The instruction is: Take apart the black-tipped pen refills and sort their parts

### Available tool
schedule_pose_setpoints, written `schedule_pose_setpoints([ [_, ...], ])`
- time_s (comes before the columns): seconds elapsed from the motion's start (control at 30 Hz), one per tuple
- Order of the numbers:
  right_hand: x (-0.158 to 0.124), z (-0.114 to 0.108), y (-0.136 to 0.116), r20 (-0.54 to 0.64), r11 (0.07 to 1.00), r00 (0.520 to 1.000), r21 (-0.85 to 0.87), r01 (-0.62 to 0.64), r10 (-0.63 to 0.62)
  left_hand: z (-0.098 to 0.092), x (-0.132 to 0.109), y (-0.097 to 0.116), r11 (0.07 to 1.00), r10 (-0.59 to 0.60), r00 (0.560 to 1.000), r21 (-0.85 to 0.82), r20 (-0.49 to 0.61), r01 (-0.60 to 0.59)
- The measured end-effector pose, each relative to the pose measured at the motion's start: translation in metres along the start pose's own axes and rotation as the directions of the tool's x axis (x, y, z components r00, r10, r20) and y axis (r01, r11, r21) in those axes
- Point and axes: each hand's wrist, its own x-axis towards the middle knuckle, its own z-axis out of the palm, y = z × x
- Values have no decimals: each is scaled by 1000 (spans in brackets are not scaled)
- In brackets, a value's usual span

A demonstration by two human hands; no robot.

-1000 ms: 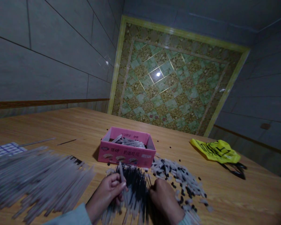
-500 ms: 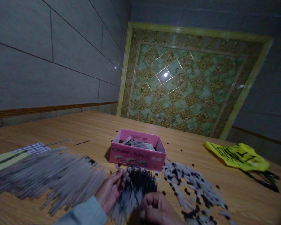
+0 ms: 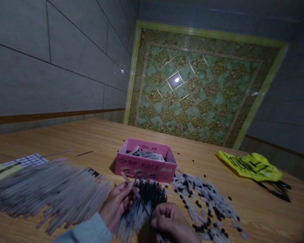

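My left hand [image 3: 118,201] pinches a translucent plastic tube [image 3: 133,189], tilted with its far end up towards the pink box. A thin dark rod [image 3: 145,208], like a pen refill, runs from the tube's near end down to my right hand [image 3: 171,221], whose fingers are closed on it. Motion blur hides how far the rod sits inside the tube. Beneath and between both hands lies a dense bundle of thin rods with black ends [image 3: 152,193]. Left of my left hand, many long translucent tubes [image 3: 48,190] are spread in a heap.
A pink open box [image 3: 145,167] holding pale tubes stands just beyond my hands. Small clear and black pieces [image 3: 207,195] are scattered at the right. Farther right lies a yellow bag [image 3: 250,166] with black straps. Papers [image 3: 17,165] rest at the far left.
The view has shifted slightly, so the table things appear a little farther left. The tube's far end shows higher and nearer the box. Both hands keep their grip.
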Motion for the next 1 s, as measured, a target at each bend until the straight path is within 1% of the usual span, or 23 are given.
schedule_pose_setpoints([
  [0.13,-1,-4,-4,-107,997,991,23,76,-74,0,-2,1,999,22,999,39,42,-24],
  [0.2,0,-4,-4,-125,994,987,32,106,-101,3,-5,-1,998,1,998,69,66,-6],
  [0.27,2,-3,-1,-123,992,986,38,120,-115,7,-9,-4,995,-51,993,86,102,42],
  [0.33,3,-2,1,-118,988,984,65,143,-134,10,-12,-8,992,-121,979,61,165,112],
  [0.4,5,-3,0,-152,979,973,85,186,-171,13,-14,-11,983,-174,961,-19,217,182],
  [0.43,5,-5,-2,-185,975,964,73,210,-194,13,-15,-11,975,-187,957,-77,221,208],
  [0.5,4,-12,-9,-288,965,924,1,263,-252,13,-15,-10,951,-196,966,-208,166,229],
  [0.6,1,-27,-21,-434,932,825,-170,319,-362,12,-13,-3,902,-214,976,-375,40,213],
  [0.67,-2,-39,-27,-476,892,762,-331,308,-440,11,-12,1,873,-223,975,-443,5,203],
  [0.7,-3,-44,-28,-473,857,739,-434,279,-480,10,-12,3,863,-226,974,-463,1,201],
  [0.73,-4,-50,-28,-453,803,725,-549,232,-519,11,-12,4,857,-227,974,-475,1,200],
  [0.77,-5,-54,-27,-423,727,718,-666,167,-552,11,-12,4,855,-226,974,-480,1,199],
  [0.83,-6,-61,-22,-359,530,724,-848,9,-589,12,-13,4,859,-224,974,-470,11,203],
  [0.9,-6,-65,-15,-322,346,747,-929,-131,-582,13,-14,4,868,-221,975,-450,25,209],
  [0.93,-6,-66,-11,-316,281,760,-942,-181,-568,14,-15,3,874,-220,975,-439,27,209],
  [1.0,-5,-68,-3,-307,203,786,-951,-234,-536,15,-15,2,883,-215,976,-423,15,201],
])
